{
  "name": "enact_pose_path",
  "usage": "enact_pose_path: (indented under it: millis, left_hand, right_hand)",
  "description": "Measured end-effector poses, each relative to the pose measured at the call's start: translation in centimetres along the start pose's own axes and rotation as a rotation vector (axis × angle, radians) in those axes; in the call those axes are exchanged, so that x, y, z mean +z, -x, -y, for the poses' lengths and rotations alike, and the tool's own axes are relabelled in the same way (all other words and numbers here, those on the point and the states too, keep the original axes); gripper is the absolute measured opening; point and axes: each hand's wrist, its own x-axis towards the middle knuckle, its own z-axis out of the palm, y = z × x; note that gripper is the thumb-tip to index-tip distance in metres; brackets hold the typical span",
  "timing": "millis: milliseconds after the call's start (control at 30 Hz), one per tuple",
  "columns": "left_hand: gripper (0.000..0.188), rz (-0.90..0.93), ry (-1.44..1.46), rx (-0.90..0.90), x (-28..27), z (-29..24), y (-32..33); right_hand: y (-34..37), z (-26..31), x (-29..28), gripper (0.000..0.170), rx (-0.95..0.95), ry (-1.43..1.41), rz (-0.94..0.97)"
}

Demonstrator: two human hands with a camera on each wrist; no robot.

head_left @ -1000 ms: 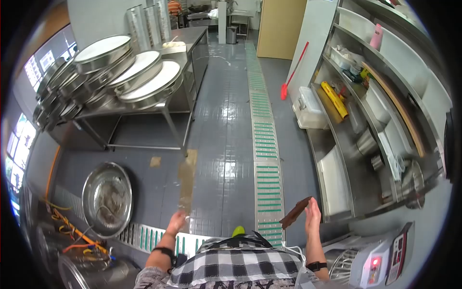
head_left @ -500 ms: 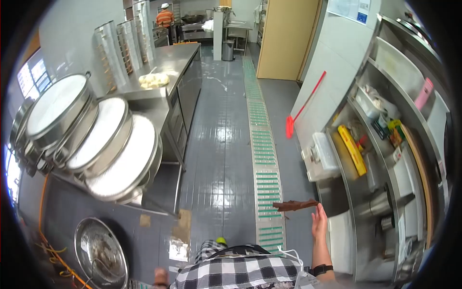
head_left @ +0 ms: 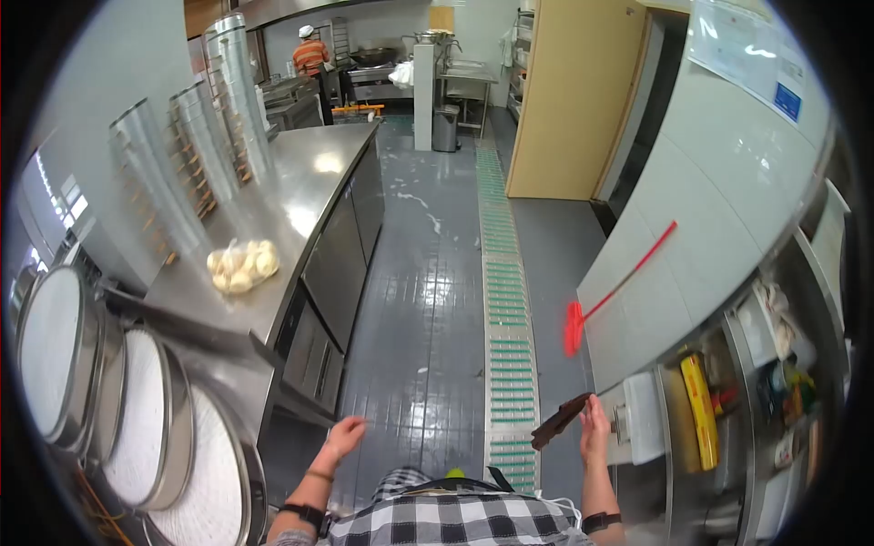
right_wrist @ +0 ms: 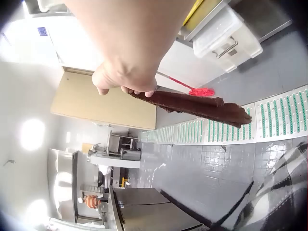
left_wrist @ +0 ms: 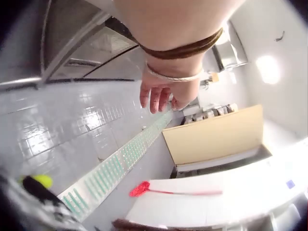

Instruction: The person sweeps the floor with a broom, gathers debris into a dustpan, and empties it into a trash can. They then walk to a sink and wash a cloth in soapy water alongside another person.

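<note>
From my right hand (head_left: 594, 429) a dark brown, folded cloth (head_left: 557, 425) sticks out to the left. The right wrist view shows it as a long, stiff-looking strip (right_wrist: 197, 107) with a ragged far end, its near end pinched at the fingertips of the right hand (right_wrist: 127, 77). My left hand (head_left: 344, 437) hangs in the air over the grey floor, holding nothing. In the left wrist view the fingers of that left hand (left_wrist: 168, 91) point down, loosely bent and slightly apart.
A steel counter (head_left: 309, 173) bearing bagged pale dough-like pieces (head_left: 242, 266) runs along the left, with stacked round sieves (head_left: 137, 419) nearer. A drain grate (head_left: 512, 373) crosses the wet floor. Shelves and a red broom (head_left: 574, 328) stand right. A person (head_left: 310, 56) stands far back.
The view has moved forward along the aisle; the steel basin on the floor has left it. My left hand has swung forward and up into sight. The right hand still holds the brown cloth.
</note>
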Motion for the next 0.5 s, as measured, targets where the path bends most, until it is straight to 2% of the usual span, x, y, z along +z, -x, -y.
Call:
enact_pose_path:
  millis: [33,167,200,300,400,467,500]
  left_hand:
    - [0.02,-0.047,0.041,-0.047,-1.3,1.8,-0.7]
    - [0.019,-0.289,0.23,-0.318,-4.9,0.9,-2.0]
    - [0.019,-0.339,0.261,-0.398,-5.6,0.4,-3.8]
    - [0.019,-0.381,0.181,-0.436,-7.3,-0.9,-13.1]
    - [0.023,-0.283,0.167,-0.29,-7.2,-7.6,-27.0]
    - [0.025,-0.149,0.085,-0.064,-5.9,-10.6,-38.5]
    - [0.029,-0.034,0.016,-0.045,-4.7,-15.5,-43.0]
  right_hand:
    - [-2.8,0.2,1.4,0.049,0.005,0.002,0.004]
    - [-15.0,-0.1,7.0,0.05,0.033,0.033,0.033]
    - [-18.1,-0.4,8.4,0.05,0.027,0.049,0.029]
    - [-26.5,-1.5,11.4,0.05,-0.05,0.053,-0.003]
    - [-33.8,-0.8,16.0,0.049,-0.084,0.008,-0.037]
    - [-38.3,1.0,19.6,0.05,-0.079,0.01,-0.075]
    - [-40.9,1.4,20.7,0.05,-0.076,0.014,-0.088]
